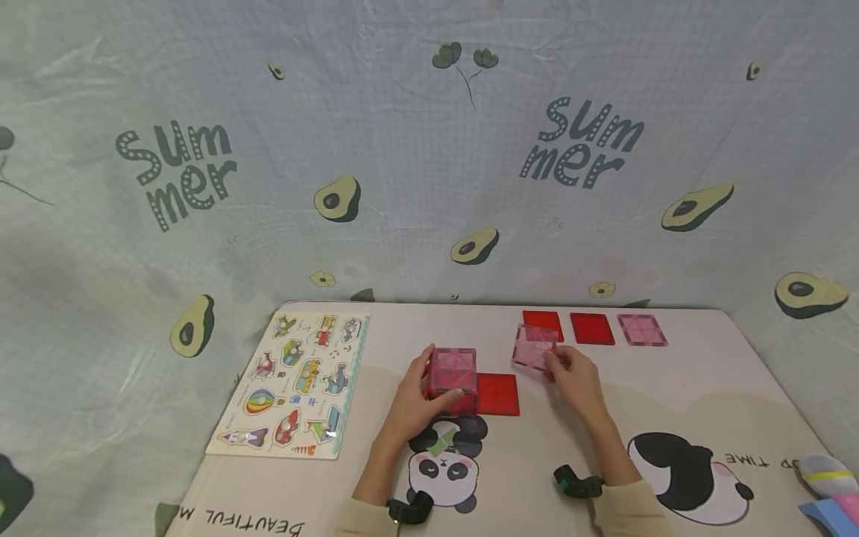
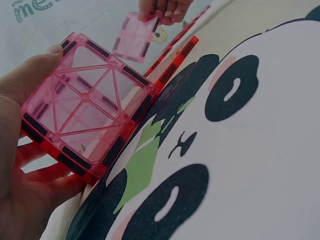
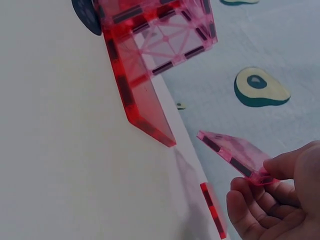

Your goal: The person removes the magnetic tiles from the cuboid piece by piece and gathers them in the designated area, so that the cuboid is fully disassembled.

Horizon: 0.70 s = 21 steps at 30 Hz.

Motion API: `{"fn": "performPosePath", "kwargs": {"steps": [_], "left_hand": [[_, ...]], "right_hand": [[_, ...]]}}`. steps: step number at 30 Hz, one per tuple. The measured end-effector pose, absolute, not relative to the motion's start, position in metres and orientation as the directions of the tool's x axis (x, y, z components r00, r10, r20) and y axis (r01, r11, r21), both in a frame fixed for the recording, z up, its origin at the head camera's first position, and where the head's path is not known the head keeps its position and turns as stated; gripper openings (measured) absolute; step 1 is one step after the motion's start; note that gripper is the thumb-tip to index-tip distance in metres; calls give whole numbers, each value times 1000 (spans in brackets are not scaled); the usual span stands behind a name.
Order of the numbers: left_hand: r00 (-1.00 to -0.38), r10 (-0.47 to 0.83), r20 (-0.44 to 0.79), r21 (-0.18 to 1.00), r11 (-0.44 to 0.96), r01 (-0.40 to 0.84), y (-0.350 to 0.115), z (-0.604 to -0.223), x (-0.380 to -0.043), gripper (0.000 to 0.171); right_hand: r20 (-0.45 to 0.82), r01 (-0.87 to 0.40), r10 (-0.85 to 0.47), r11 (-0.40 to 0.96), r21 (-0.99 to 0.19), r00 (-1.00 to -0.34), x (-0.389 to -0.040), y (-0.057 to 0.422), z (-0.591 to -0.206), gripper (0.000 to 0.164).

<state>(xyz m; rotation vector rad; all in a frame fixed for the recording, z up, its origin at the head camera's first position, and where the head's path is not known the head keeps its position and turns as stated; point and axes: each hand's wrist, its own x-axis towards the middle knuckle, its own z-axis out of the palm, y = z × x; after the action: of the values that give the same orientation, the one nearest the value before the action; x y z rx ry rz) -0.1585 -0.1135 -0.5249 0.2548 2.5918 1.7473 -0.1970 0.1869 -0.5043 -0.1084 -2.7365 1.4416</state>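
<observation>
My left hand grips a box-like structure of pink and red see-through magnetic tiles, the thumb across its near side. In the left wrist view, a pink tile with dark edge magnets forms the face of this structure. A red magnetic tile lies flat on the table, against the structure's right side. To the right, my right hand pinches one pink magnetic tile between thumb and fingers. The right wrist view shows this pink tile raised and tilted, apart from the structure.
Along the table's far edge lie a red tile, another red tile and a pink tile. A picture puzzle board lies at left. Colourful toy pieces sit at the right front edge. A printed curtain hangs behind.
</observation>
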Motion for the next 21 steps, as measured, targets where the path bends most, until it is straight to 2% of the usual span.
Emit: {"fn": "performPosePath", "kwargs": {"steps": [10, 21], "left_hand": [[-987, 134, 87, 920, 370, 131, -114, -526, -158, 97], [-987, 131, 90, 918, 372, 133, -114, -527, -159, 97]], "right_hand": [[-48, 104, 112, 566, -818, -993, -191, 199, -503, 44], [-70, 134, 127, 614, -778, -989, -193, 210, -508, 44]]}}
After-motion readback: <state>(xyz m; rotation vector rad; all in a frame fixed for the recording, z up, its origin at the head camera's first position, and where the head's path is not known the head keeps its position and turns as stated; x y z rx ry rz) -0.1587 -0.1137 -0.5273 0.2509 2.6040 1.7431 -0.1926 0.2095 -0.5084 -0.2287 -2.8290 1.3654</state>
